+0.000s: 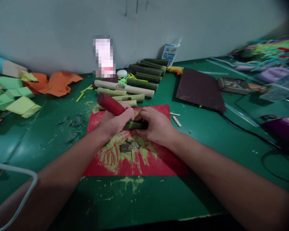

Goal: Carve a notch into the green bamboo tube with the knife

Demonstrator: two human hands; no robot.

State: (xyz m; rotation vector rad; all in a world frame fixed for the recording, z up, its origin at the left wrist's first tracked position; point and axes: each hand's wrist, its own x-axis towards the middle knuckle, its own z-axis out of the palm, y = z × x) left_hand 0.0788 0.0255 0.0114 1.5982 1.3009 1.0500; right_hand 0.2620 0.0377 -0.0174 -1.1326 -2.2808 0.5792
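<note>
My left hand [115,123] is closed around a thick red cylindrical handle [110,104], tilted with its end toward the upper left. What lies at the handle's other end is hidden by my fingers. Close beside it, my right hand [156,125] grips a short green bamboo tube [136,124], whose dark open end faces right. Both hands are over a red sheet [159,163] strewn with yellowish bamboo shavings [110,154]. Several dark flat scraps [126,147] lie on the shavings just below the tube.
Several bamboo tubes [142,84], some with cut notches, lie behind the sheet. A dark brown board [199,89] is at right, near a small tray [233,85] and a purple device with a cable [283,130]. Folded coloured papers [16,93] and orange paper [60,83] are at left.
</note>
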